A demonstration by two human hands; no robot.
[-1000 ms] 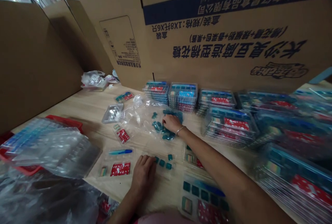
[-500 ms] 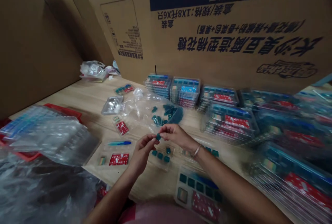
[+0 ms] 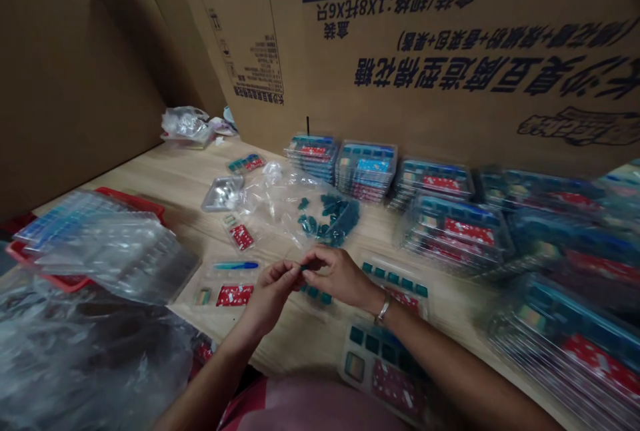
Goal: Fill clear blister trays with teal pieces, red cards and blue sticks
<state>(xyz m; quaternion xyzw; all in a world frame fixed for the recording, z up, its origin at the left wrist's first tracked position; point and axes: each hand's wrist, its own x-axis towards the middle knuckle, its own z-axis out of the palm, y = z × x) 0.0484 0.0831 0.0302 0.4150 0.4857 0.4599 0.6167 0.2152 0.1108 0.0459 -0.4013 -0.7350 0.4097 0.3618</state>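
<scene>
Your left hand [image 3: 270,299] & right hand [image 3: 340,278] are held close together above the light wood table [image 3: 165,178], w/ fingers curled in & tips meeting at a small teal cube [image 3: 303,267]. Neither hand is open: both look pinched on that cube, tho it's so small & partly hidden that you can't tell which fingers bear it. It's held up off the table, just above a clear plastic blister tray [image 3: 314,293] w/ a few teal cubes in its pockets, prob. so the piece stays over the tray.

More loose teal cubes [image 3: 325,218] lie heaped on a crumpled clear plastic bag [image 3: 280,208], just past your hands, within easy reach. To the right, another clear tray w/ a row of teal cubes [image 3: 395,281] lies near your right wrist; a silver bangle [image 3: 383,310] sits on that wrist. Tidy stacks of filled clear plastic trays [image 3: 366,171] line up along the big brown cardboard carton [image 3: 450,64], out of the work area. At left, a pile of empty-looking clear trays [image 3: 110,244] rests on a red plastic basket [image 3: 130,200].
</scene>
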